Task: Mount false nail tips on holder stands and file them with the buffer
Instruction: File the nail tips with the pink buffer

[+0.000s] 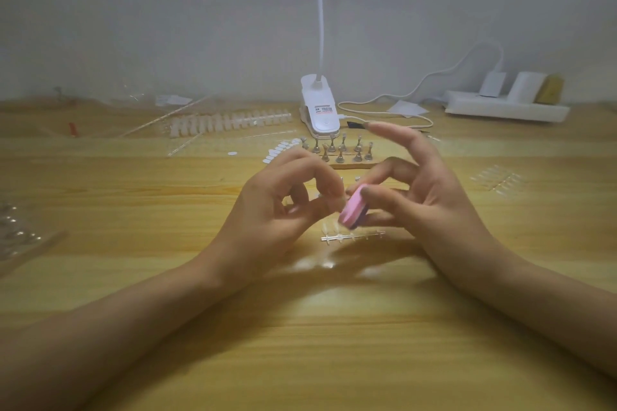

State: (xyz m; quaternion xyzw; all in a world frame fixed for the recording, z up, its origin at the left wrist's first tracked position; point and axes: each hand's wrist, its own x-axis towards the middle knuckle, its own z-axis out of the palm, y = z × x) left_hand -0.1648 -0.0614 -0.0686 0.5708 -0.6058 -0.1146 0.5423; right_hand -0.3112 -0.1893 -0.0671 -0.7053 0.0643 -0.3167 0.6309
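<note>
My right hand [417, 197] pinches a small pink buffer block [354, 207] between thumb and middle fingers, with the index finger raised. My left hand [283, 207] pinches a small clear nail tip [322, 198] on a holder, pressed against the buffer; the blur hides its detail. Behind the hands, several metal holder stands [340, 148] stand upright on a wooden base [354, 163]. A clear sprue with a few nail tips [350, 237] lies on the table just below the buffer.
A white clip lamp [319, 110] stands at the back centre, its cable running to a white power strip [504, 108] at the right. Long racks of nail tips [230, 122] lie at the back left, another clear rack [497, 178] at the right, white adhesive dots [280, 148], plastic packaging [20, 233] at the left.
</note>
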